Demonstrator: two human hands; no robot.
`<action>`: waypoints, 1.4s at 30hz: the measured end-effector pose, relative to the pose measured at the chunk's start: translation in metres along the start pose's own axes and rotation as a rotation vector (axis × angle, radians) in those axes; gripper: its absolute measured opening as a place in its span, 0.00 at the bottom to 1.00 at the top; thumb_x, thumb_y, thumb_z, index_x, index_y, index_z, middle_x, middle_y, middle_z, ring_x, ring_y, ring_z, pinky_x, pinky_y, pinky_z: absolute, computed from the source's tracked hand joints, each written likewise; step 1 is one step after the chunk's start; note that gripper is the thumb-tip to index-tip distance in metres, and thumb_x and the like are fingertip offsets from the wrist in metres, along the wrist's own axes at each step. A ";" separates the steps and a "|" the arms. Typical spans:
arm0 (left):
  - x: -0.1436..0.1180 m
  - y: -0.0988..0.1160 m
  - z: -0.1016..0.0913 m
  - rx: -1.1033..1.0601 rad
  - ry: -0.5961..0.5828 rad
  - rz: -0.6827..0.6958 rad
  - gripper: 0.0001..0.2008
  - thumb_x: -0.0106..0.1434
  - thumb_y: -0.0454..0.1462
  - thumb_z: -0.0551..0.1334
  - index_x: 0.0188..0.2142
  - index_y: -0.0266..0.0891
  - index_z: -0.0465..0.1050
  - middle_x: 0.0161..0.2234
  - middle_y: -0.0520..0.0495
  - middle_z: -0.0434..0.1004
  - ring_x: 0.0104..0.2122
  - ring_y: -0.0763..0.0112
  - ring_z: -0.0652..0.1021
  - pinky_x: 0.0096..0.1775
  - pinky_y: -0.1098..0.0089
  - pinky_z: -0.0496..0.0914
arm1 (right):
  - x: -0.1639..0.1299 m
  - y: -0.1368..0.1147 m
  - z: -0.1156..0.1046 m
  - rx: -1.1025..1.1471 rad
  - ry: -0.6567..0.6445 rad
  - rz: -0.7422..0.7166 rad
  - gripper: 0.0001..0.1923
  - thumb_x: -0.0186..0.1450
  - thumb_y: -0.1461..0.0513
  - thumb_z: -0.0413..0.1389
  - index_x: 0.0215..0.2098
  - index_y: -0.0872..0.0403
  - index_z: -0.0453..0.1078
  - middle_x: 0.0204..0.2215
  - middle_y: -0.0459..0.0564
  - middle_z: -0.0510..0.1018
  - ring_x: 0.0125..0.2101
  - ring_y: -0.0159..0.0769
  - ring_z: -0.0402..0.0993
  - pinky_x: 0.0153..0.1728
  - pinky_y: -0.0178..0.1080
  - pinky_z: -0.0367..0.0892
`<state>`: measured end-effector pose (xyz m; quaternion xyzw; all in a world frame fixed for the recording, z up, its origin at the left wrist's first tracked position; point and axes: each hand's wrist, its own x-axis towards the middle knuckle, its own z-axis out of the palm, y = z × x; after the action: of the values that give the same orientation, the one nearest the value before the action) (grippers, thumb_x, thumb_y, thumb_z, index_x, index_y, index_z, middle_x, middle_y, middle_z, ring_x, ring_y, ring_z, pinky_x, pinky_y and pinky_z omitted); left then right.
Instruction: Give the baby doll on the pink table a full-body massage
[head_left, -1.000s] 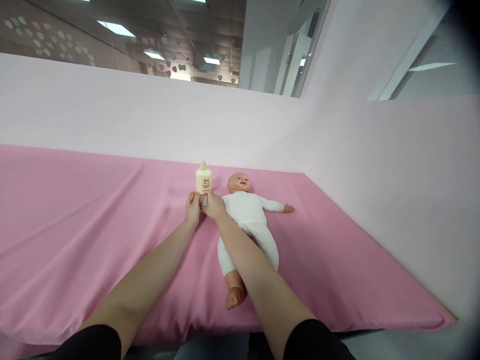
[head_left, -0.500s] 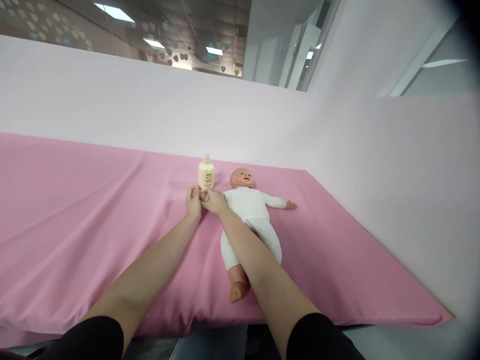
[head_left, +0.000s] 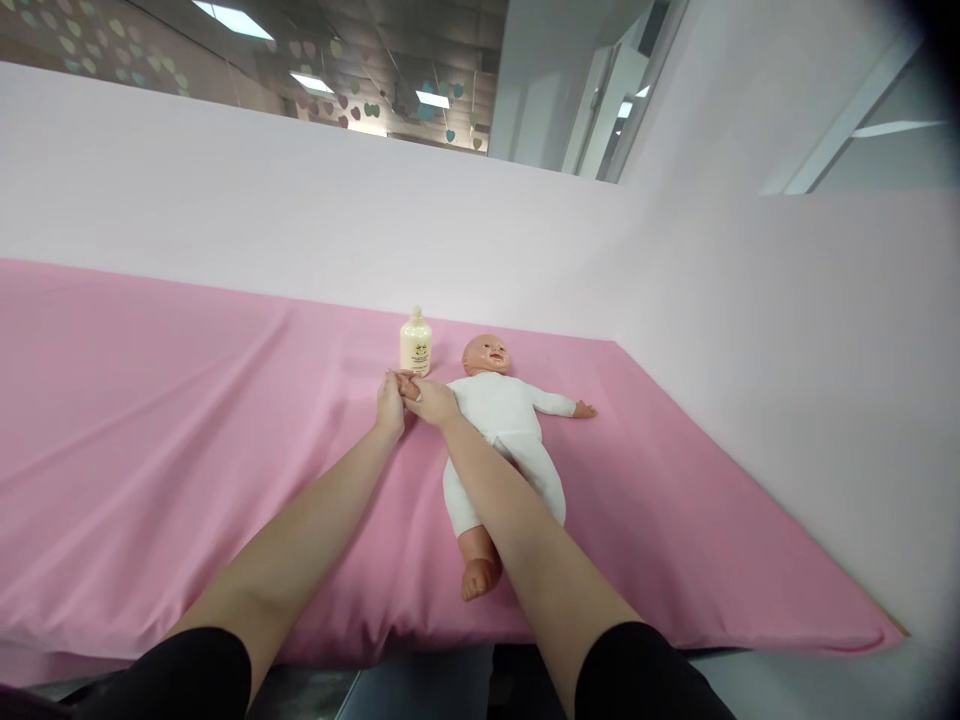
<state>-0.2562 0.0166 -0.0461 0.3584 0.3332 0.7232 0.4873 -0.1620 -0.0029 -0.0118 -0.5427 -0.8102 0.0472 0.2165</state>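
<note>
Both hands, left (head_left: 390, 408) and right (head_left: 430, 400), closed together around the doll's (head_left: 504, 425) outstretched arm, just before the bottle (head_left: 415, 345). Doll flat on its back on the pink bed (head_left: 187, 440), partly under the right forearm.

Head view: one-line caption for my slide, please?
Both bare hands, left and right, meet at white-suited plastic baby doll's arm, beside cream lotion bottle on pink sheet.

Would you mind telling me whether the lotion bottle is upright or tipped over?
Upright: the lotion bottle stands on the pink sheet, cap pointing up.
</note>
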 end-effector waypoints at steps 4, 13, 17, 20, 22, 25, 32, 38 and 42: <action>-0.002 0.005 0.000 -0.072 -0.006 -0.079 0.16 0.58 0.49 0.59 0.32 0.38 0.72 0.33 0.45 0.78 0.33 0.68 0.78 0.36 0.69 0.71 | -0.001 0.001 0.000 -0.003 0.002 -0.012 0.23 0.66 0.47 0.47 0.52 0.51 0.63 0.42 0.51 0.78 0.41 0.42 0.75 0.38 0.37 0.63; 0.000 0.004 0.000 -0.135 -0.002 -0.179 0.16 0.58 0.48 0.61 0.29 0.36 0.72 0.31 0.45 0.79 0.32 0.69 0.78 0.39 0.67 0.71 | 0.000 -0.002 0.002 0.001 0.015 0.019 0.24 0.73 0.56 0.32 0.46 0.51 0.69 0.40 0.50 0.79 0.40 0.35 0.75 0.40 0.34 0.62; 0.003 0.003 0.000 -0.178 0.033 -0.242 0.22 0.64 0.50 0.51 0.24 0.38 0.69 0.31 0.44 0.79 0.31 0.68 0.78 0.38 0.65 0.72 | -0.002 -0.002 0.002 0.042 0.016 0.004 0.23 0.72 0.52 0.35 0.46 0.50 0.68 0.42 0.49 0.79 0.40 0.35 0.74 0.39 0.34 0.62; 0.004 0.005 -0.002 -0.200 0.058 -0.247 0.22 0.65 0.49 0.50 0.24 0.39 0.69 0.30 0.45 0.78 0.30 0.69 0.77 0.35 0.67 0.72 | -0.003 -0.001 0.000 0.084 0.004 -0.016 0.24 0.67 0.44 0.43 0.47 0.51 0.68 0.40 0.49 0.79 0.38 0.36 0.74 0.37 0.34 0.62; 0.004 0.006 -0.003 -0.209 0.044 -0.256 0.21 0.64 0.49 0.51 0.24 0.38 0.70 0.28 0.45 0.77 0.30 0.68 0.77 0.35 0.67 0.72 | -0.003 -0.001 -0.001 0.090 0.000 -0.027 0.24 0.67 0.44 0.45 0.46 0.51 0.68 0.40 0.49 0.79 0.39 0.36 0.74 0.38 0.34 0.62; 0.002 0.007 -0.001 -0.241 -0.019 -0.268 0.16 0.60 0.48 0.57 0.25 0.38 0.71 0.28 0.46 0.77 0.31 0.67 0.78 0.37 0.65 0.72 | -0.001 -0.001 -0.002 0.088 0.004 0.002 0.22 0.71 0.51 0.39 0.45 0.52 0.70 0.40 0.50 0.79 0.39 0.36 0.74 0.38 0.34 0.62; 0.000 0.007 0.002 -0.269 -0.031 -0.282 0.06 0.57 0.38 0.61 0.27 0.37 0.71 0.28 0.48 0.77 0.32 0.68 0.78 0.39 0.67 0.72 | -0.002 0.000 -0.002 0.119 0.047 -0.003 0.20 0.72 0.54 0.38 0.44 0.51 0.70 0.42 0.49 0.79 0.41 0.35 0.74 0.39 0.34 0.63; 0.000 0.012 0.001 -0.388 0.068 -0.345 0.20 0.67 0.46 0.50 0.26 0.37 0.69 0.29 0.46 0.77 0.31 0.67 0.78 0.40 0.64 0.72 | 0.000 0.003 0.004 0.158 0.087 -0.090 0.19 0.60 0.53 0.57 0.48 0.50 0.67 0.46 0.49 0.77 0.45 0.41 0.72 0.47 0.42 0.64; 0.001 0.014 0.002 -0.391 0.096 -0.331 0.23 0.69 0.45 0.46 0.25 0.37 0.69 0.30 0.45 0.77 0.29 0.69 0.78 0.41 0.65 0.71 | 0.004 0.005 0.009 0.120 0.068 -0.089 0.19 0.57 0.56 0.58 0.46 0.51 0.68 0.45 0.50 0.77 0.45 0.43 0.72 0.48 0.44 0.64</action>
<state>-0.2609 0.0134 -0.0336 0.1632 0.2637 0.7004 0.6428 -0.1630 0.0042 -0.0207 -0.4932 -0.8215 0.0674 0.2780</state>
